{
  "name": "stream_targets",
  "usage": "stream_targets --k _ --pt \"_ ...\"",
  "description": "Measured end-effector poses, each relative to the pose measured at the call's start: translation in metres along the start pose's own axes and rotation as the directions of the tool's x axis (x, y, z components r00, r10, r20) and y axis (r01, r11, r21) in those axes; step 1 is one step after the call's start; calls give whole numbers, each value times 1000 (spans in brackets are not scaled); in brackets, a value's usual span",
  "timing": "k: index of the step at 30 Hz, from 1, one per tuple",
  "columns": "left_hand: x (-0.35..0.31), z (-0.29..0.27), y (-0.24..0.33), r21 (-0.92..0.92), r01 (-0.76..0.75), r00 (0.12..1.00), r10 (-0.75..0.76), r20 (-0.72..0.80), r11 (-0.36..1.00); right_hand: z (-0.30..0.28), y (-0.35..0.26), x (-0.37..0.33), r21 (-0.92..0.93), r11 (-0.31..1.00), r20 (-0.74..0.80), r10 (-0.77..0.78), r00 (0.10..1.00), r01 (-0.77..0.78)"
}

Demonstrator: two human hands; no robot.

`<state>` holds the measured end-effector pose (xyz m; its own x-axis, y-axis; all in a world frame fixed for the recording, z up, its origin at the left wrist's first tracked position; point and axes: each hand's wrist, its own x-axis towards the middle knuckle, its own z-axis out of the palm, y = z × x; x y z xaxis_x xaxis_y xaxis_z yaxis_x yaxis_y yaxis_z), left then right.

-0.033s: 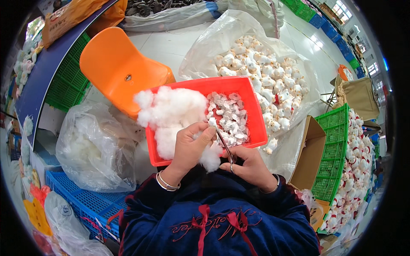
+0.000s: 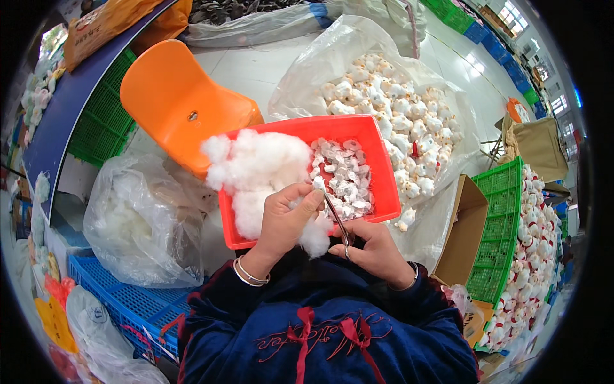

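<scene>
Over the front of a red plastic tub (image 2: 382, 160), my left hand (image 2: 286, 217) pinches a small white fabric piece (image 2: 318, 182) between thumb and fingers. A tuft of white stuffing (image 2: 314, 239) hangs out below the same hand. My right hand (image 2: 378, 255) is closed on the ringed handles of slim metal forceps (image 2: 334, 211), whose tip meets the small piece; whether the tip is inside it cannot be made out. Fluffy stuffing (image 2: 265, 160) fills the tub's left side. Many small white and grey pieces (image 2: 348, 176) lie loose on its right side.
Behind the tub stands an orange chair (image 2: 176, 102). A clear plastic sheet (image 2: 307, 83) holds a heap of small white plush toys (image 2: 403, 115). At left are a bag of stuffing (image 2: 137, 217) and a blue crate (image 2: 121, 294); at right, a cardboard box (image 2: 462, 221) and a green crate (image 2: 495, 230).
</scene>
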<state>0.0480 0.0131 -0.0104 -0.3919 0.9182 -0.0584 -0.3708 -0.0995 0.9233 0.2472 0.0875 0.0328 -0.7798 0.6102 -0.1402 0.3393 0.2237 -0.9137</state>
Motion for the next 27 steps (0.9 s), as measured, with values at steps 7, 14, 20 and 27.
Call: stream_targets --k 7,14,20,27 --pt "10 -5 15 24 103 993 -102 -52 994 -17 6 2 -232 971 22 -49 999 53" --pt "24 -10 11 -162 -81 967 39 -250 983 -52 -16 4 -588 771 149 -196 969 246" --pt "24 4 14 -312 -119 952 18 -307 942 -33 -20 24 -661 689 264 -160 951 299" --pt "23 -24 15 -182 -6 974 -36 -226 983 -66 -10 18 -231 935 261 -207 943 269"
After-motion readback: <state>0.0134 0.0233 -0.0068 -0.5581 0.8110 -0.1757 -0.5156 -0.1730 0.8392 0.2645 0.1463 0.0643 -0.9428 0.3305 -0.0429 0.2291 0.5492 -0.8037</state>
